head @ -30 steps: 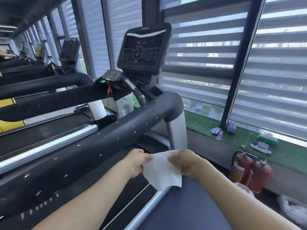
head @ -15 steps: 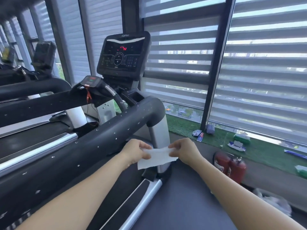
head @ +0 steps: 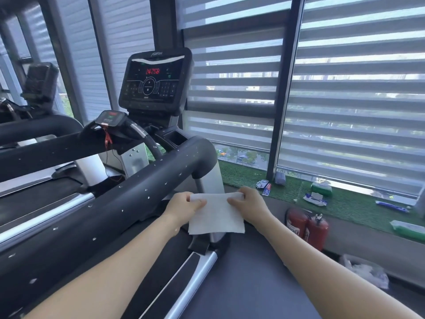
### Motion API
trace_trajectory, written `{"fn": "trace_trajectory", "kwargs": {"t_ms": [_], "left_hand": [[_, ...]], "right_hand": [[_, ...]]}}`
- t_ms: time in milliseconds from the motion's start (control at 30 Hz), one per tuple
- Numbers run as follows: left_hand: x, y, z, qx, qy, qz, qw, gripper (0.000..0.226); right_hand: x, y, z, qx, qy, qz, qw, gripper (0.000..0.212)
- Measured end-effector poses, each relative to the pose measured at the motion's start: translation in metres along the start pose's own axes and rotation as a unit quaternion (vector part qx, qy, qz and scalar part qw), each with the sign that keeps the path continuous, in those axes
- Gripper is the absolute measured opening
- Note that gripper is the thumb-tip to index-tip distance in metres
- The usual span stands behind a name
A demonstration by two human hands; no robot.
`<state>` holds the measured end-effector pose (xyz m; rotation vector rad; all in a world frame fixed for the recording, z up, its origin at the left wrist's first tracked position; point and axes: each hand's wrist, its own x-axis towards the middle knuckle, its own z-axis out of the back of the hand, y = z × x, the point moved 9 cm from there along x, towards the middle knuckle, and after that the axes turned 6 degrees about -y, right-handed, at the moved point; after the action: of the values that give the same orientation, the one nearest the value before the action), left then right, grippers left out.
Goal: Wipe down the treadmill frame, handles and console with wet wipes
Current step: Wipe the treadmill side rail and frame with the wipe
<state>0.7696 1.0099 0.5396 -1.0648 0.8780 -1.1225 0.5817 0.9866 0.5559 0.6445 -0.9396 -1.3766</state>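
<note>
A white wet wipe (head: 216, 215) hangs spread out between my hands, in front of the treadmill's silver upright post (head: 213, 180). My left hand (head: 184, 207) pinches its top left corner and my right hand (head: 249, 207) pinches its top right corner. The thick black side handrail (head: 128, 199), dotted with small pale specks, runs from lower left up to the post, just left of my left hand. The black console (head: 154, 81) with red digits stands above, with a small control pod (head: 110, 118) on the front handle.
Two red fire extinguishers (head: 308, 226) stand on the floor to the right. Wet wipe packs (head: 315, 199) and small items lie on the green turf ledge (head: 358, 208) under the blinds. A crumpled plastic bag (head: 368, 270) lies lower right. More treadmills (head: 34, 127) line up at left.
The wipe, held folded and narrow half a second ago, now hangs unfolded as a full sheet. The view has shifted, with the console now nearer the centre.
</note>
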Motion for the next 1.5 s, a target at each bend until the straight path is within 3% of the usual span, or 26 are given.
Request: {"fn": "trace_trajectory", "kwargs": {"t_ms": [67,133,233,333,400,500,633,767,967,1067,1200,1267,1367,1500], "left_hand": [[-0.001,-0.004,-0.004,-0.030,-0.005,0.009,1.000,0.007],[-0.002,-0.011,-0.010,-0.070,0.011,0.017,0.997,0.010],[-0.010,-0.023,-0.027,-0.179,0.084,0.042,0.979,0.032],[-0.012,-0.028,-0.029,-0.220,0.106,0.049,0.968,0.037],[-0.009,-0.025,-0.023,-0.213,0.077,0.047,0.973,0.026],[-0.004,-0.019,-0.014,-0.209,0.032,0.060,0.976,0.023],[-0.009,-0.025,-0.018,-0.238,0.065,0.057,0.967,0.018],[-0.018,-0.011,-0.026,-0.245,0.123,0.101,0.956,0.014],[-0.010,-0.010,-0.014,-0.293,0.071,0.086,0.950,0.016],[-0.007,-0.011,-0.006,-0.295,0.054,0.086,0.950,0.025],[-0.007,0.003,-0.009,-0.330,0.045,0.158,0.929,0.016],[-0.008,0.007,-0.013,-0.313,0.067,0.172,0.932,0.023],[-0.006,0.009,-0.013,-0.270,0.063,0.149,0.949,0.006],[0.009,0.006,0.003,-0.208,-0.013,0.080,0.975,0.015]], "right_hand": [[-0.001,0.013,-0.004,0.020,0.008,0.019,1.000,0.014],[-0.002,0.023,-0.014,0.108,0.046,0.010,0.993,0.012],[-0.007,0.037,-0.026,0.218,0.115,-0.006,0.969,0.004],[-0.010,0.043,-0.030,0.242,0.166,-0.009,0.956,0.020],[-0.006,0.038,-0.028,0.255,0.155,-0.025,0.954,0.022],[0.005,0.016,-0.020,0.231,0.077,-0.083,0.966,0.015],[-0.008,0.007,-0.042,0.285,0.164,-0.146,0.933,0.009],[-0.003,0.010,-0.037,0.318,0.121,-0.138,0.930,0.019],[0.002,0.019,-0.032,0.374,0.107,-0.077,0.918,0.028],[0.001,0.027,-0.025,0.329,0.096,-0.014,0.939,0.034],[0.003,0.032,-0.016,0.215,0.047,0.068,0.973,0.045],[0.002,0.037,-0.015,0.159,0.036,0.103,0.981,0.043],[0.003,0.041,-0.015,0.041,0.027,0.147,0.988,0.038],[0.006,0.039,-0.016,-0.037,0.003,0.138,0.990,0.034]]}}
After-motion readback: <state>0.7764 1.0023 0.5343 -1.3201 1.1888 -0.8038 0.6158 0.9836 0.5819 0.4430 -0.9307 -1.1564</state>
